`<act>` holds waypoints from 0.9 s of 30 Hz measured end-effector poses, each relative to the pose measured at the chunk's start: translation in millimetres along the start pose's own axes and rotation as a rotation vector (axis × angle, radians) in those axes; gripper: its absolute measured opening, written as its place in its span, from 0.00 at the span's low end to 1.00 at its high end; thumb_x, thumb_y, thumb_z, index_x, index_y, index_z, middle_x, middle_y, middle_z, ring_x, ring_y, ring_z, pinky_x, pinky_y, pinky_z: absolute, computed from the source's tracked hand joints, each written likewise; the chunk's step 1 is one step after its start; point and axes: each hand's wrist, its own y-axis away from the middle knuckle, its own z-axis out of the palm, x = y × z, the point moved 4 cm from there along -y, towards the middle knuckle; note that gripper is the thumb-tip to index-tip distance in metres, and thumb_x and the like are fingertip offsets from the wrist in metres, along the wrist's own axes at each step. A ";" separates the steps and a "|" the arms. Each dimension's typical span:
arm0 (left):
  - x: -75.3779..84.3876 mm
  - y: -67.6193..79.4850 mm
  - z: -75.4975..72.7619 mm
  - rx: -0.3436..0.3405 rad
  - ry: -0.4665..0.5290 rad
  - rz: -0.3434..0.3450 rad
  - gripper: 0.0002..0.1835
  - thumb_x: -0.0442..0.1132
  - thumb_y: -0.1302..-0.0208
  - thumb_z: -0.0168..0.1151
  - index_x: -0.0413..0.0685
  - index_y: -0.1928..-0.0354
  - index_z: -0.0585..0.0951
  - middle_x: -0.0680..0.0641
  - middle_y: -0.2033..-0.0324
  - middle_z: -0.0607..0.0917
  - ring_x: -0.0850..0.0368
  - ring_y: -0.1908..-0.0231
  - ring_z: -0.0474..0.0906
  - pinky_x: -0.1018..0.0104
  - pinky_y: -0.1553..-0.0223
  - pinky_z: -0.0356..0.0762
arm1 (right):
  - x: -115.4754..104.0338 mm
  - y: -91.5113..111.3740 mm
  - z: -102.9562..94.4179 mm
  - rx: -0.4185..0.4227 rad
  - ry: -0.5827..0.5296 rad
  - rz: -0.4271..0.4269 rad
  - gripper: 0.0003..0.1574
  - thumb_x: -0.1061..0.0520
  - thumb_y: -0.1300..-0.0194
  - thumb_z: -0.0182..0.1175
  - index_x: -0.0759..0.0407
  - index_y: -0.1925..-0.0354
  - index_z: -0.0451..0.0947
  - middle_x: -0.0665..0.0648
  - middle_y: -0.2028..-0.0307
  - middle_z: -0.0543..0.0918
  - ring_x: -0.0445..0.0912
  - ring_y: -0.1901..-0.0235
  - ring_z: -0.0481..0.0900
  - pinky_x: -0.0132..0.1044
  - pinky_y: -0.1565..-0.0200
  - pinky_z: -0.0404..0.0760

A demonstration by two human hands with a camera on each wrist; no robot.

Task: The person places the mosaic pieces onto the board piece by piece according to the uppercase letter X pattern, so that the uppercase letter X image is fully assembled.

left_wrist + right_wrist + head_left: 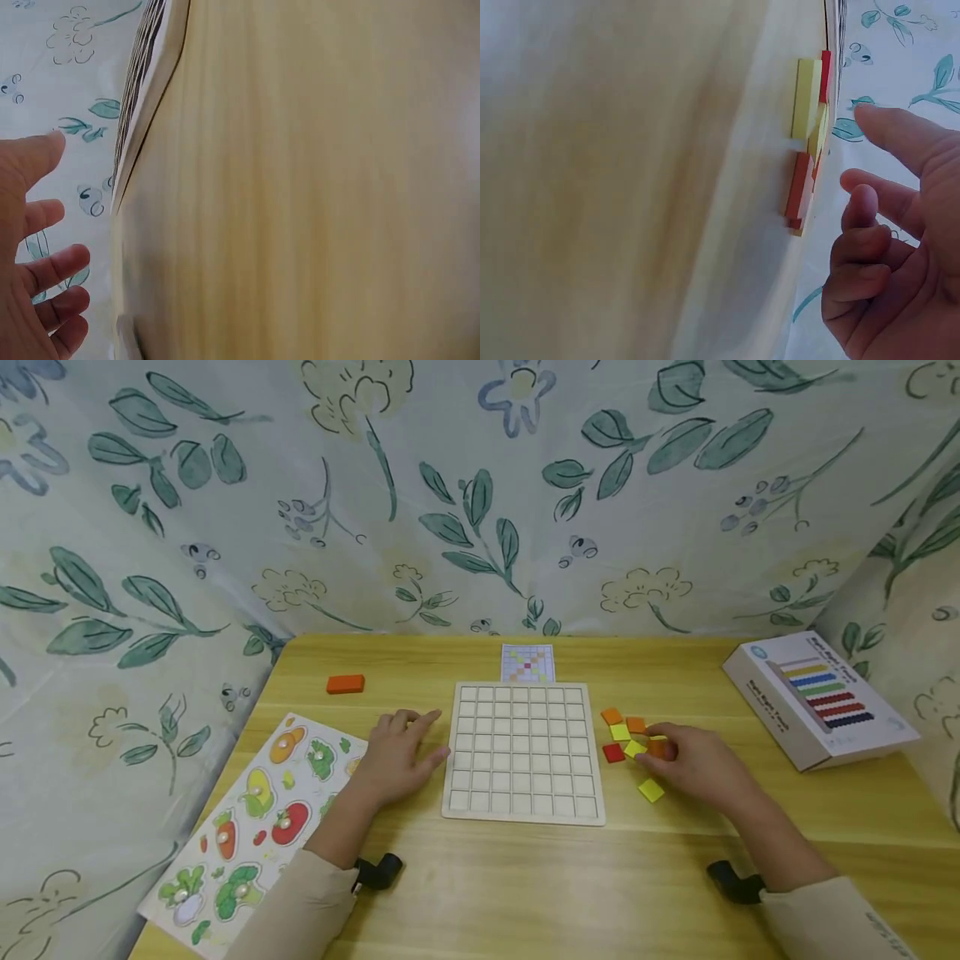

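Note:
A pale wooden grid board (522,821) lies flat in the middle of the table. My left hand (393,756) hovers or rests by its left edge, fingers loosely spread and holding nothing. Right of the board is a loose group of small square tiles: red (613,753), yellow (651,790) and orange (612,717). Over the group's right side is my right hand (701,768), thumb and index finger apart around an orange tile (657,748). In the right wrist view nothing sits between those fingertips, and the other fingers curl inward. A yellow tile (805,97) shows there too.
Behind the board lies a small printed pattern card (528,663). An orange block (346,684) is at the back left. A vegetable peg puzzle (247,793) lies under the left forearm. The white box (821,702) stands at the back right, by the floral cloth (480,527).

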 end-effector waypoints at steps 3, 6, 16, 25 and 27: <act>3.4 -2.0 6.2 -0.011 0.000 0.014 0.34 0.58 0.29 0.60 0.55 0.26 0.70 0.41 0.46 0.78 0.43 0.49 0.69 0.45 0.46 0.68 | 0.2 -1.2 4.4 -0.018 -0.002 0.002 0.40 0.37 0.37 0.69 0.62 0.38 0.78 0.60 0.63 0.80 0.52 0.64 0.73 0.38 0.67 0.69; 4.9 -3.8 12.4 -0.042 0.002 0.001 0.33 0.57 0.28 0.59 0.55 0.25 0.70 0.42 0.49 0.78 0.45 0.52 0.69 0.47 0.47 0.68 | -0.4 -2.5 7.6 -0.022 -0.003 0.008 0.38 0.38 0.37 0.69 0.62 0.40 0.79 0.58 0.65 0.80 0.52 0.65 0.73 0.38 0.68 0.68; 10.2 -3.6 26.6 -0.047 0.036 -0.021 0.29 0.51 0.27 0.58 0.49 0.28 0.73 0.42 0.55 0.80 0.47 0.56 0.72 0.49 0.48 0.71 | -1.0 -2.4 11.6 -0.052 0.014 0.016 0.32 0.44 0.35 0.69 0.62 0.41 0.78 0.56 0.68 0.77 0.50 0.67 0.72 0.38 0.68 0.68; 13.0 1.1 32.8 -0.008 0.036 -0.064 0.27 0.47 0.26 0.58 0.51 0.28 0.74 0.43 0.55 0.81 0.48 0.57 0.73 0.50 0.52 0.71 | -1.2 -4.4 11.9 -0.042 0.020 0.019 0.28 0.45 0.35 0.69 0.61 0.44 0.79 0.55 0.71 0.76 0.48 0.70 0.71 0.37 0.70 0.68; 13.4 1.4 32.9 -0.003 0.040 -0.074 0.27 0.47 0.26 0.58 0.51 0.28 0.74 0.43 0.55 0.81 0.47 0.56 0.73 0.50 0.51 0.71 | -1.4 -4.5 11.6 -0.045 0.022 0.018 0.28 0.46 0.34 0.69 0.62 0.44 0.78 0.55 0.71 0.76 0.48 0.70 0.71 0.37 0.70 0.68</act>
